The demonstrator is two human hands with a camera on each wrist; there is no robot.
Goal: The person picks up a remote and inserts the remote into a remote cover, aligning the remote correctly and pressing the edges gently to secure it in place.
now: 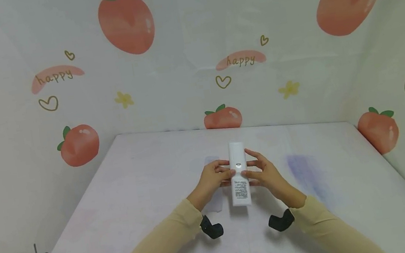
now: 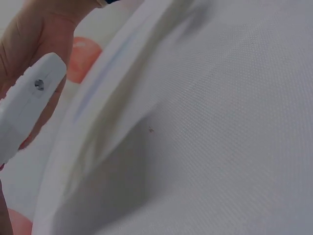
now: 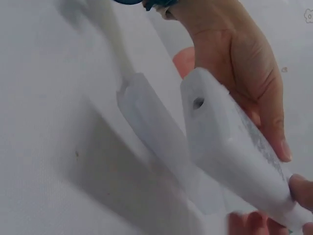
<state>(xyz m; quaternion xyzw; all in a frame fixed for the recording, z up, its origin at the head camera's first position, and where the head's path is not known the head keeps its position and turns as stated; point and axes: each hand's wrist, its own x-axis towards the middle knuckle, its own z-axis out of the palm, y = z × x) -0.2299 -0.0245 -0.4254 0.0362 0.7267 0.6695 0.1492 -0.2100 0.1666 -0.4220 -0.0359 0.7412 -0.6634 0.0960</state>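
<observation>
Head view shows two tan sleeves (image 1: 160,241) nearest, with a small black part (image 1: 212,230) by each wrist. Then come the left hand (image 1: 210,179) and the right hand (image 1: 270,175). Each has its grip on one side of the same long white box (image 1: 239,177), with the thumbs on its front. The box is between the two hands, up off the bench (image 1: 146,169). Grey print (image 1: 241,190) is on its near half. The right wrist view shows a little dark hole (image 3: 198,103) in its end. A pale strip (image 3: 156,129) shows on the bench; I cannot tell if it is a thing or a mark. Off to the right is a purple smudge (image 1: 304,170). Farthest back, a white cloth (image 1: 180,21) has red fruits (image 1: 127,24) and yellow flowers (image 1: 123,99).
</observation>
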